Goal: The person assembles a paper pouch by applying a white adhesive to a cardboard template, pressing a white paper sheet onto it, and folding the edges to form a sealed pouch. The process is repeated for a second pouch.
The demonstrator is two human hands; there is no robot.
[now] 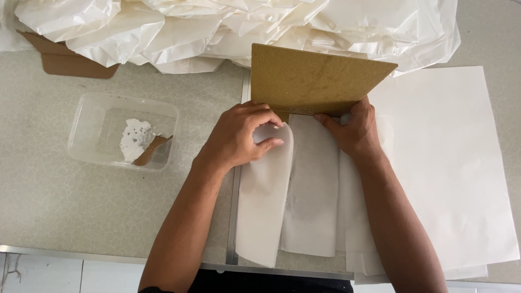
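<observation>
Far to the left of both hands, a clear plastic container (pixel 124 132) sits on the pale speckled tabletop (pixel 49 190), holding a smear of white paste (pixel 133 140) and a small brown cardboard scraper (pixel 152 150). Above it, well clear of the hands, a torn piece of brown cardboard (pixel 68 59) pokes out from under a heap of crumpled white paper bags (pixel 228 27) that spans the far edge of the table.

The left hand (pixel 239 135) is curled, fingers bent and thumb tucked under, pinching the rolled-over left flap of a white paper sheet (pixel 312 184) and folding it inward. The folded paper runs from under both hands back toward the person's body, its near end reaching the table's metal edge (pixel 108 255). A metal ruler (pixel 234 217) lies along the paper's left side, beneath the left wrist.

Just beyond the fingertips of both hands, a brown board (pixel 315 78) lies on the top of the paper. The right hand (pixel 355 130) is partly closed, fingers pressed at the board's near edge, with the fingertips down on the paper's top.

To the right of the right forearm, a stack of flat white sheets (pixel 450 163) lies spread out, partly under the folded paper.
</observation>
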